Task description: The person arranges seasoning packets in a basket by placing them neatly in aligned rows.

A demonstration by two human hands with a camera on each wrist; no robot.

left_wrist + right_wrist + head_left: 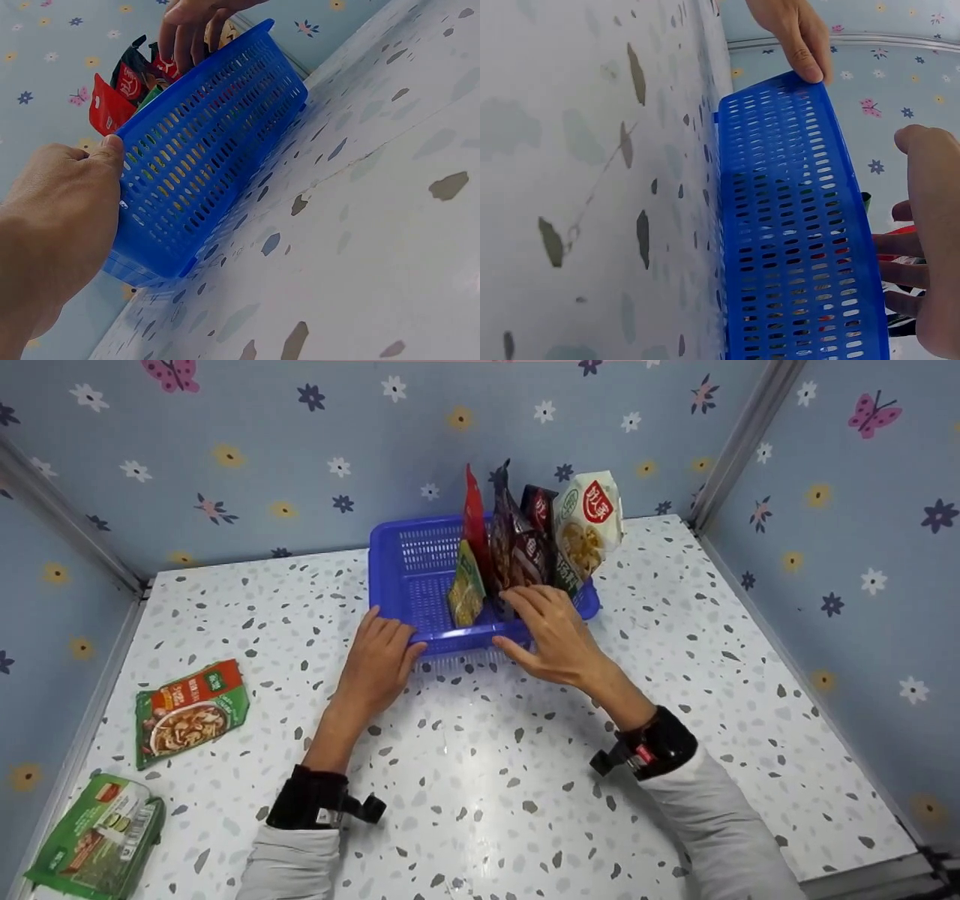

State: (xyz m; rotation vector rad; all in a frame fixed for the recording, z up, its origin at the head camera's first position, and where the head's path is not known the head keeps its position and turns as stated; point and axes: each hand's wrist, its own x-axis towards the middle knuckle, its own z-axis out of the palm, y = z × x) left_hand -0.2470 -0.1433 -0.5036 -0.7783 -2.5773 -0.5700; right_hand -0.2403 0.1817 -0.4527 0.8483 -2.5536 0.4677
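While the left hand (375,664) grips the near left corner of the blue basket (461,640), its fingers curled over the rim, the right hand (559,641) reaches over the near rim farther right, its fingers bent down into the basket. The right thumb stands well away from those fingers, leaving a wide gap; I cannot tell whether the fingertips touch the large dark packet (506,536) just beyond them. The basket sits on the far part of the speckled white table (480,780), close to the flowered far wall (262,457), and its slotted near side shows in both wrist views. Inside, the packets stand on end in the middle and right part, while the basket's left part shows its bare floor. A yellow-and-green packet (466,589) leans at the near left of the group, with a red packet (475,521) behind it; to their right come the large dark packet, a smaller dark packet (538,506) farther back, and a white packet (589,521) at the right end, tilted to the right and rising above the rim. On the left of the table, well apart from the basket, a red-and-green packet (193,712) lies flat, and a green packet (105,836) with a see-through part lies nearer, at the near left corner.
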